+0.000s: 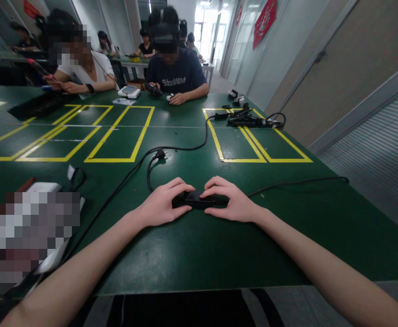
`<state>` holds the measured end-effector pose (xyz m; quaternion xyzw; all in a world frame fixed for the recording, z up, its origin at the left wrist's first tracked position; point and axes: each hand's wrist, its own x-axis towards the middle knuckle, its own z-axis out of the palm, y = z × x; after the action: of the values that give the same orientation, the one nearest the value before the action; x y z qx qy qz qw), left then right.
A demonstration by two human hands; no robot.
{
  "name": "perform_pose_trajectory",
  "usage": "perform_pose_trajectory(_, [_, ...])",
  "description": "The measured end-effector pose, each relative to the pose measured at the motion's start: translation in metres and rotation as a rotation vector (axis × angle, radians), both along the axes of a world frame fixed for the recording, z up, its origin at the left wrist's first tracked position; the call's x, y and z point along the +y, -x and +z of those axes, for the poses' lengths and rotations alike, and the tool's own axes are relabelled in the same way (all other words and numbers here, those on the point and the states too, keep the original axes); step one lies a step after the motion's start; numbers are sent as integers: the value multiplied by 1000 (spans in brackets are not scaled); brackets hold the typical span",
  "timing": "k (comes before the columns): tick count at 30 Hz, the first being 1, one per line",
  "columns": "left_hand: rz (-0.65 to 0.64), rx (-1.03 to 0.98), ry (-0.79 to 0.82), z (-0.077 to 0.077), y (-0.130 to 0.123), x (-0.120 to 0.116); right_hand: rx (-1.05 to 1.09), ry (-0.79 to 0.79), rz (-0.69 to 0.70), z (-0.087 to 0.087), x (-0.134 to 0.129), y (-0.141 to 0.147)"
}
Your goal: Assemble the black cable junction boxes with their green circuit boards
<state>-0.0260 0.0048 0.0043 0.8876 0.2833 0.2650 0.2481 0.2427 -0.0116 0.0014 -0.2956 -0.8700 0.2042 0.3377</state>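
Note:
A black power adapter lies on the green table in front of me. My left hand closes on its left end, thumb on the near side and fingers on the far side. At the other end, my right hand grips it in the same way. A black cable with a plug curves out from beside my left hand, the plug's pins pointing right. Beyond my right hand, a thin black cord runs toward the table's right edge.
Another black cable crosses the table on the left, up to a pile of black adapters and cords. Yellow tape rectangles mark the far half. Two people sit opposite, one holding a black tool. A partly blurred white object lies left.

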Motion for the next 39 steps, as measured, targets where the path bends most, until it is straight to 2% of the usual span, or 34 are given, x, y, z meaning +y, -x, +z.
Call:
perform_pose_trajectory(7, [4, -3, 10, 1, -1, 1, -180, -12, -67, -3, 1, 3])
perform_pose_trajectory(12, [32, 116, -73, 0, -5, -2, -252, -81, -84, -2, 0, 6])
perform_pose_trajectory(19, [90, 244, -162, 0, -13, -1, -359, -69, -99, -3, -2, 10])
perform_pose_trajectory(39, [54, 282, -297, 0, -12, -2, -371, -121, -46, 3, -2, 8])
